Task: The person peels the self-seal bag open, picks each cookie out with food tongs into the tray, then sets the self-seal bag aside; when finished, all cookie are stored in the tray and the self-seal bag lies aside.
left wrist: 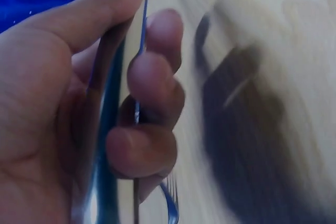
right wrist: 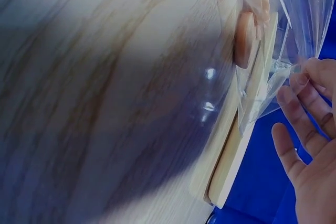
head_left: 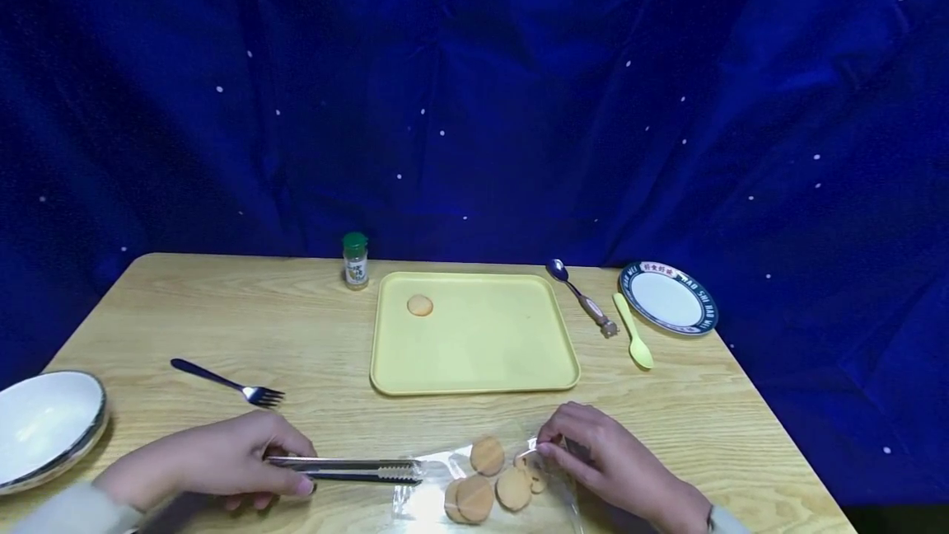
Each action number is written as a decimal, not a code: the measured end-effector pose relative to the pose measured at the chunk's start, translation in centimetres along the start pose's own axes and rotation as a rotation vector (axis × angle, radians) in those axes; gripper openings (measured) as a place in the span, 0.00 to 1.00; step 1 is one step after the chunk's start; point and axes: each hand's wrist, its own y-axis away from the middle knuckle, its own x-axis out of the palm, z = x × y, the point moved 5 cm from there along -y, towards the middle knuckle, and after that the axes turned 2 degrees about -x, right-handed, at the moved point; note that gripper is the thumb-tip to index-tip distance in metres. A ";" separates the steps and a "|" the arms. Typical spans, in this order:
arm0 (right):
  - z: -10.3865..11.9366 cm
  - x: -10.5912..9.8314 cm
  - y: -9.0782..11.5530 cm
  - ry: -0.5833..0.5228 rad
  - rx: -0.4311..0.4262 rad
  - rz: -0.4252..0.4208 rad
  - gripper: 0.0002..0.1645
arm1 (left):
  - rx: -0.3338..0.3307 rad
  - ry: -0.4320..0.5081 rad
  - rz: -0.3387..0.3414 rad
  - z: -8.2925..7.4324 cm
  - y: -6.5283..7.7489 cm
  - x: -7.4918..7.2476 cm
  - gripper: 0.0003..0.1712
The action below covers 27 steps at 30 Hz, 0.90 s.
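My left hand (head_left: 222,456) grips a pair of metal tongs (head_left: 356,468), its fingers curled round the arms in the left wrist view. The tongs point right, and their toothed tips lie at the left edge of a clear plastic bag (head_left: 437,468). Inside the bag are several round cookies (head_left: 474,498). With thumb and forefinger my right hand (head_left: 604,460) pinches the bag's upper right edge; the other fingers (right wrist: 286,148) are spread in the right wrist view. One cookie (head_left: 419,305) lies on the yellow tray (head_left: 474,353), near its upper left corner.
A green-capped shaker (head_left: 356,260) stands left of the tray. To the right lie a metal spoon (head_left: 586,299), a yellow spoon (head_left: 633,332) and a dark-rimmed plate (head_left: 669,297). A fork (head_left: 230,381) and a white bowl (head_left: 48,427) are at left. A blue curtain (head_left: 474,105) hangs behind the table.
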 end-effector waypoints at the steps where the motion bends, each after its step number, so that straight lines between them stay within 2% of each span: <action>1: 0.0 0.0 0.0 0.000 0.001 0.000 0.02 | 0.010 -0.014 -0.007 -0.1 -0.2 0.1 0.11; 3: 0.0 0.0 0.0 -0.004 0.012 0.004 0.02 | 0.042 -0.083 -0.032 -0.4 -0.8 0.4 0.10; 7: 0.1 0.1 -0.2 -0.008 0.025 0.007 0.03 | 0.096 -0.302 -0.107 -1.0 -1.9 1.0 0.08; 9: 0.1 0.0 -0.3 -0.008 0.019 0.005 0.03 | 0.106 -0.400 -0.158 -1.3 -2.3 1.3 0.07; 12: 0.3 0.0 -0.5 -0.003 0.009 0.004 0.03 | 0.098 -0.482 -0.228 -1.6 -2.8 1.7 0.08; 17: 0.4 0.0 -0.7 0.007 0.004 0.003 0.03 | 0.047 -0.512 -0.292 -1.9 -3.6 2.3 0.10; 23: 0.6 0.0 -0.8 0.032 0.000 -0.007 0.03 | 0.025 -0.492 -0.307 -2.2 -4.7 2.9 0.10; 27: 0.7 0.0 -0.9 0.045 -0.005 -0.012 0.04 | -0.021 -0.475 -0.312 -2.3 -5.4 3.2 0.10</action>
